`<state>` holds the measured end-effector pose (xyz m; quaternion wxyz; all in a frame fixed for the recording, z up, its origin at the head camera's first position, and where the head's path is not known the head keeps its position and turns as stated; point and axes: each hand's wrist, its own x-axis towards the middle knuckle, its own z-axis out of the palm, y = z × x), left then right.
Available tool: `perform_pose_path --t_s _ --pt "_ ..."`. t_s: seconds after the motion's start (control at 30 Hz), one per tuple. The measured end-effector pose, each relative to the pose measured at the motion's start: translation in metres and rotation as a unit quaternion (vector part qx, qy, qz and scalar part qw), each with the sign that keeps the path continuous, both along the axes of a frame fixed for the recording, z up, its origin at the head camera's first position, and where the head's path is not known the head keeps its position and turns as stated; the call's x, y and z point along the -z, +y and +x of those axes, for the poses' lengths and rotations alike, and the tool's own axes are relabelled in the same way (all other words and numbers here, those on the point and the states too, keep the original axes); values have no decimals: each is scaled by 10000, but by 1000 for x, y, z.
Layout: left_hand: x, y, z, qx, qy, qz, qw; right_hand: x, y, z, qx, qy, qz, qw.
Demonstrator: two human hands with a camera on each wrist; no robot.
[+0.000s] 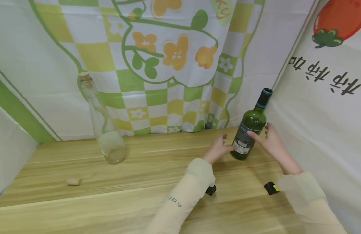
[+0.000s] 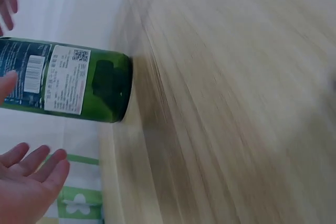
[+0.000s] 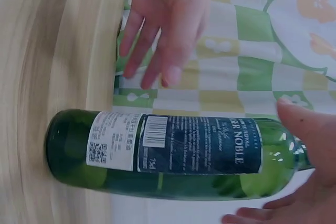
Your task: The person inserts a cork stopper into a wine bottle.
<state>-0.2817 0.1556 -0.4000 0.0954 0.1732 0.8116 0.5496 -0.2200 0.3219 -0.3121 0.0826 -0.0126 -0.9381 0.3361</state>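
A green glass wine bottle (image 1: 247,133) with a dark label and dark neck stands upright on the wooden table, near the right wall. My left hand (image 1: 218,149) is at its left side, low down, thumb extended toward the label and fingers apart. On the right, my right hand (image 1: 269,143) is spread beside the bottle, its thumb overlapping the label in the head view. In the right wrist view the bottle (image 3: 173,156) appears sideways between the left hand (image 3: 170,24) and the right hand (image 3: 310,166). Neither hand is curled round it.
A tall clear bottle (image 1: 105,130) with a cork stopper (image 1: 84,76) stands at the left back. In front of it a loose cork (image 1: 73,181) lies on the table (image 1: 133,204). A checked cloth (image 1: 174,107) hangs behind. Small black objects (image 1: 271,188) show by both cuffs.
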Motion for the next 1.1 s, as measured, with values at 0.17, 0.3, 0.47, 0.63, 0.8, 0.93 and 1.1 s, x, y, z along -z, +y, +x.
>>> perform_pose_path --t_s 0.17,0.3,0.47,0.63,0.8,0.93,1.1 --pt "-1 14 1 -134 -130 328 9993 -1 -5 -10 353 305 -631 9969" --pt "-2 22 6 -168 -276 587 9978 4 -6 -19 522 468 -939 9931" --pt "-2 35 9 -82 -22 678 9977 12 -4 -26 588 718 -1129 9893" --pt "-1 41 7 -31 165 736 9971 13 -4 -27 737 720 -1210 9873" --pt "-1 35 5 -35 236 630 9977 11 -9 -25 784 756 -1156 9873" --pt "-5 26 7 100 359 631 9973 11 -13 -19 606 850 -994 9896" --pt "-8 12 14 312 336 777 9959 10 -20 -8 432 902 -777 9919"
